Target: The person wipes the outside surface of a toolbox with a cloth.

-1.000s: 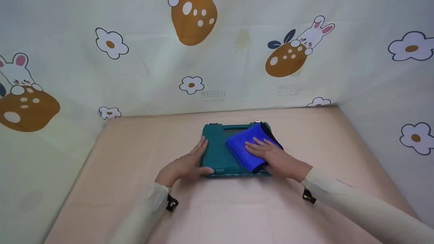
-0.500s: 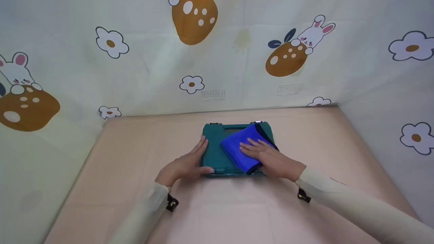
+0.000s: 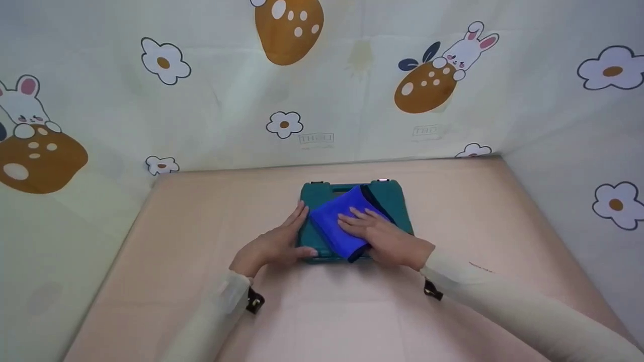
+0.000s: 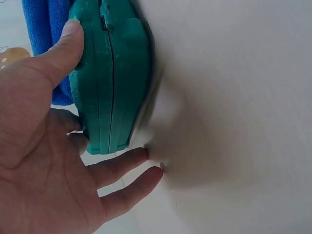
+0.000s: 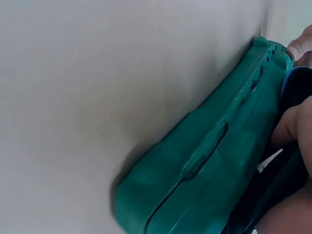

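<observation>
One green case (image 3: 398,198) sits just below centre frame on the table (image 3: 216,208). Your left hand (image 3: 274,246) spans its lower-left corner, fingers nearly straight, thumb on the lid; your right hand (image 3: 380,234) lies flat on the folded blue cloth (image 3: 329,226) over that lid, fingers extended. Table extends widely left, right and below; a narrower strip separates the case from the printed sheet (image 3: 226,105). Cloth covers mid-lid. Your right thumb is hidden in the head view; both sleeves (image 3: 518,304) run out of frame.
</observation>
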### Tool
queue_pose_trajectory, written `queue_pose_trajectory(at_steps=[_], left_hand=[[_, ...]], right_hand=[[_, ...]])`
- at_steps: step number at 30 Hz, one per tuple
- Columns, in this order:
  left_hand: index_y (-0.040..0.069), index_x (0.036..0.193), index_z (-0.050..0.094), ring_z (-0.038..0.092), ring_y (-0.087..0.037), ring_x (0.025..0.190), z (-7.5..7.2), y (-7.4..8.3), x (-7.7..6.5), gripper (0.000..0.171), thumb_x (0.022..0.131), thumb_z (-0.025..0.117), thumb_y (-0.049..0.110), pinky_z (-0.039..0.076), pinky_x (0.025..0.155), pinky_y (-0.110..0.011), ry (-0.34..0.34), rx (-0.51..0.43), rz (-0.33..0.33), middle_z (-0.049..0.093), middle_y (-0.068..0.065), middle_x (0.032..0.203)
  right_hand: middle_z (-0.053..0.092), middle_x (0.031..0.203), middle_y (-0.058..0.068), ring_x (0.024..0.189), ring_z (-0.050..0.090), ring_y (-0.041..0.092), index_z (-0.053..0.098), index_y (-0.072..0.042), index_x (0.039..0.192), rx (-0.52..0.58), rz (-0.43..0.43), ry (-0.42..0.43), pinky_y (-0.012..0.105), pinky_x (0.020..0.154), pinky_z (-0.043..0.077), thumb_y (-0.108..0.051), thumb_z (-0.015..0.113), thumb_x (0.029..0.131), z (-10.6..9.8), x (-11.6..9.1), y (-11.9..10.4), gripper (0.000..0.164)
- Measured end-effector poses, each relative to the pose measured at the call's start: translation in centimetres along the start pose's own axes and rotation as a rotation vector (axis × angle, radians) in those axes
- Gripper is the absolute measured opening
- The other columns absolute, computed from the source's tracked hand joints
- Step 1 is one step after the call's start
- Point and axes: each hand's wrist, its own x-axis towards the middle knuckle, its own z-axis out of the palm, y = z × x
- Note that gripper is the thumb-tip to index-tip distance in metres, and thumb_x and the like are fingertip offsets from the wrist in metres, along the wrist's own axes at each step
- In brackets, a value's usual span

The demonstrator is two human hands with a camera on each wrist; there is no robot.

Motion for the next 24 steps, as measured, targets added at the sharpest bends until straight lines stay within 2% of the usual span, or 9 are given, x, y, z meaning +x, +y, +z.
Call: queue_pose_trajectory(at_steps=[7, 13, 16, 21, 24], left_hand=[[0.017, 0.165, 0.001, 0.012, -0.027, 0.152, -0.2, -0.2, 0.1, 0.109, 0.09, 0.072, 0.053, 0.022, 0.118, -0.049, 0.021, -0.003, 0.011, -0.008, 0.002, 0.169], [0.016, 0.165, 0.001, 0.017, -0.03, 0.151, -0.2, -0.4, 0.0, 0.116, 0.086, 0.081, 0.046, 0.023, 0.117, -0.05, 0.087, -0.076, 0.011, 0.007, -0.006, 0.169], [0.012, 0.165, 0.008, 0.022, -0.033, 0.15, -0.1, -0.6, -0.1, 0.113, 0.085, 0.084, 0.037, 0.025, 0.116, -0.051, 0.12, -0.114, 0.053, 0.014, -0.01, 0.168], [0.005, 0.162, 0.018, 0.026, -0.035, 0.148, -0.2, -1.0, 0.1, 0.103, 0.086, 0.085, 0.023, 0.025, 0.117, -0.05, 0.156, -0.162, 0.147, 0.017, -0.014, 0.167], [0.003, 0.161, 0.019, 0.028, -0.038, 0.147, -0.3, -1.2, 0.3, 0.097, 0.089, 0.082, 0.019, 0.025, 0.116, -0.051, 0.158, -0.166, 0.164, 0.017, -0.015, 0.166]], right_hand=[[0.026, 0.165, 0.005, 0.152, 0.01, 0.03, 0.03, -0.01, 0.16, -0.019, -0.003, -0.023, 0.048, 0.12, 0.009, -0.003, 0.068, 0.097, 0.1, 1.2, -1.2, 0.074], [0.026, 0.165, 0.005, 0.152, 0.01, 0.03, 0.03, -0.011, 0.16, -0.04, -0.005, -0.023, 0.047, 0.12, 0.009, -0.003, 0.068, 0.097, 0.4, 2.0, -2.2, 0.074], [0.028, 0.164, 0.007, 0.152, 0.012, 0.031, 0.031, -0.01, 0.16, -0.051, -0.024, -0.017, 0.047, 0.12, 0.011, -0.003, 0.066, 0.098, 0.6, 2.4, -2.7, 0.071], [0.03, 0.163, 0.008, 0.152, 0.014, 0.031, 0.033, -0.008, 0.159, -0.078, -0.049, -0.015, 0.047, 0.12, 0.011, -0.005, 0.063, 0.1, 0.8, 3.2, -3.7, 0.067], [0.031, 0.162, 0.008, 0.151, 0.014, 0.031, 0.034, -0.008, 0.159, -0.086, -0.053, -0.012, 0.047, 0.12, 0.011, -0.004, 0.062, 0.101, 0.9, 3.7, -4.2, 0.064]])
